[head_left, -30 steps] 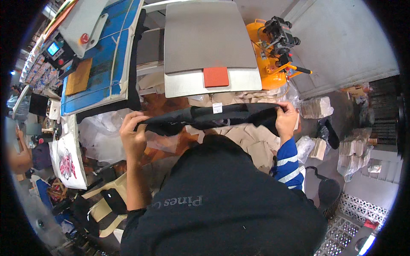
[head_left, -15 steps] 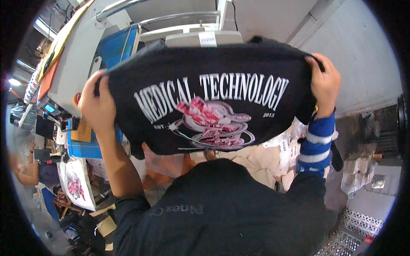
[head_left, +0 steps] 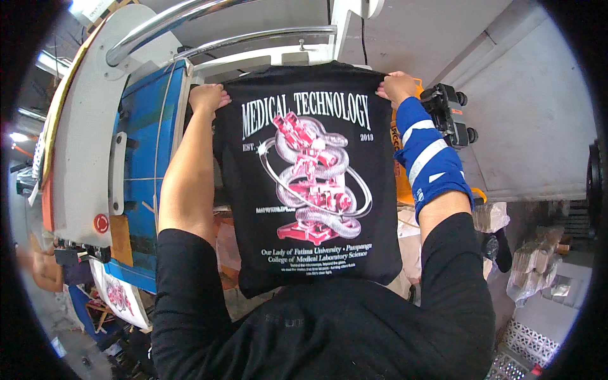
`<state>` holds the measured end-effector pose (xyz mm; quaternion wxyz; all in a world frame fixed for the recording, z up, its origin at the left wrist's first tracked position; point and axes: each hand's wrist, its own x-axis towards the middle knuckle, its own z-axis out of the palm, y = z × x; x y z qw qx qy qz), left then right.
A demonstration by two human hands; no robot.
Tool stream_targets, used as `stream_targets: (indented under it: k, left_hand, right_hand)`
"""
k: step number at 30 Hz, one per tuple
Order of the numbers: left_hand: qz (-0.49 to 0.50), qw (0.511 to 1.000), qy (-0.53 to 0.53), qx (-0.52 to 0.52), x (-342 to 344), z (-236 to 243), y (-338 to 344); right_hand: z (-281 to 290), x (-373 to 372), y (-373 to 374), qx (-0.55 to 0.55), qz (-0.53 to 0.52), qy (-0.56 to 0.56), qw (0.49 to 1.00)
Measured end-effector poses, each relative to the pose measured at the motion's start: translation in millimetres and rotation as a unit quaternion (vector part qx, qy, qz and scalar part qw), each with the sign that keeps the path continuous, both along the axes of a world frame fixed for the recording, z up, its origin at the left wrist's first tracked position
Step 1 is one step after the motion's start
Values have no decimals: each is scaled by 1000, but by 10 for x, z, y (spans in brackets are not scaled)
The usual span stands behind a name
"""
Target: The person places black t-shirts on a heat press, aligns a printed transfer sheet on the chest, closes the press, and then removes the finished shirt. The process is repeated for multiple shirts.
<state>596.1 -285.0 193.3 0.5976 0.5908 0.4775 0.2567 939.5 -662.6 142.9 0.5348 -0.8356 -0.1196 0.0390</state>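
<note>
A black T-shirt point(head_left: 253, 209) hangs spread out in front of me. It bears white lettering and a pink microscope print wrapped in a grey coil. My left hand point(head_left: 209, 99) is closed on its upper left corner, fingers curled over the cloth. At the upper right corner my right hand point(head_left: 398, 87) pinches the fabric. Both arms are stretched forward, and a blue sleeve with white stripes point(head_left: 430, 152) covers my right forearm. The shirt's lower edge reaches close to my chest.
To the left stands a white machine point(head_left: 79, 145) with a red button, a blue panel point(head_left: 147, 152) and chrome bars point(head_left: 253, 39). An orange frame with black fittings point(head_left: 449, 114) is right of the shirt. Plastic-wrapped bundles point(head_left: 532, 259) lie at right. A blurred person point(head_left: 45, 266) is far left.
My hands have moved closer together and the shirt now hangs down longer, showing its whole print. The view has shifted, bringing the blue panel nearer and the orange frame into sight.
</note>
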Motion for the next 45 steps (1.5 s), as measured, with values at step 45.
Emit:
stream_targets:
  k: [45]
  left_hand:
    - [90,954,249,140,265,-538,-270]
  right_hand:
    - [-57,-347,305,-296,-38,-12,955]
